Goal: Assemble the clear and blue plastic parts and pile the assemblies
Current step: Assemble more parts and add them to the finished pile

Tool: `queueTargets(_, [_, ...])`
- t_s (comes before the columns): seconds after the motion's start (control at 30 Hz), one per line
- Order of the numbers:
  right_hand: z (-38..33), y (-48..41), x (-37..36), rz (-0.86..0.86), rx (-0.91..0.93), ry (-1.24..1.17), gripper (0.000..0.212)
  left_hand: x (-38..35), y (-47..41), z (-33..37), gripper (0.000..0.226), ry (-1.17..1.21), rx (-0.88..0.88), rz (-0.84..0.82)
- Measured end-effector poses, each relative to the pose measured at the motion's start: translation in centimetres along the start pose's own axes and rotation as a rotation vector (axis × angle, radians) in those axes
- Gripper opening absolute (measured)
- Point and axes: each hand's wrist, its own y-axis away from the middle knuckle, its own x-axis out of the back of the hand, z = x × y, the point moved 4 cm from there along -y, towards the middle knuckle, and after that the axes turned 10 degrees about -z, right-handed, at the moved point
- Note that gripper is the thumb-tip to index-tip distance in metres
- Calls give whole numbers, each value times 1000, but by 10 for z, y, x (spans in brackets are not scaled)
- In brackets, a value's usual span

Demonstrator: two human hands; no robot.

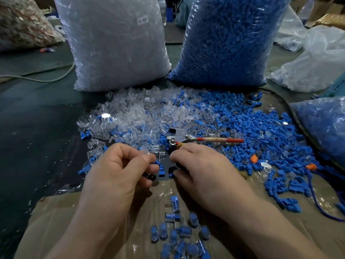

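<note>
The left hand [119, 165] is curled, thumb and forefinger pinched on a clear cap [147, 155], with a blue plug [158, 163] showing just below the fingertips. Whether the plug is held or merely lies under the fingers cannot be told. The right hand [201, 169] is also curled, its fingertips closed around a small dark piece [172, 170] that is mostly hidden; what it is cannot be made out. The two hands sit close together, fingertips nearly meeting, above the near edge of the loose parts.

Just beyond the right hand lies a metal tool [179, 136] with a red handle [222, 140] pointing right. Clear caps [134, 113] spread to the far left and blue plugs [242, 124] to the right, mixed in the middle. The finished assemblies [179, 234] lie in a small pile near, between the forearms, on brown sheet [74, 212]. Far off stand a bag of clear parts [115, 43] and a bag of blue parts [229, 40].
</note>
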Motion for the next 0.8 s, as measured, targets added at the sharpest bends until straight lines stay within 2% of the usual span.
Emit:
queueTargets(0.07, [-2,-5,-6,-56,19,56,20,2,-2,-1,10,31,18,-20])
queueTargets(0.1, [-3,-7,-8,-69,25,73,21,2,-3,-3,7,36,23,-28])
queueTargets(0.4, [-5,-8,-9,-77,29,83,13,-2,-4,3,27,56,5,-44])
queueTargets(0.63, [-9,-12,-8,-102,82,81,16,-2,-4,-2,28,35,-8,-93])
queueTargets(0.7, [-9,-9,-3,-73,57,20,12,-2,-4,-3,27,34,-18,-97])
queueTargets(0.8, [1,-3,8,77,-65,-292,3,-4,-4,-3,26,34,-37,-106])
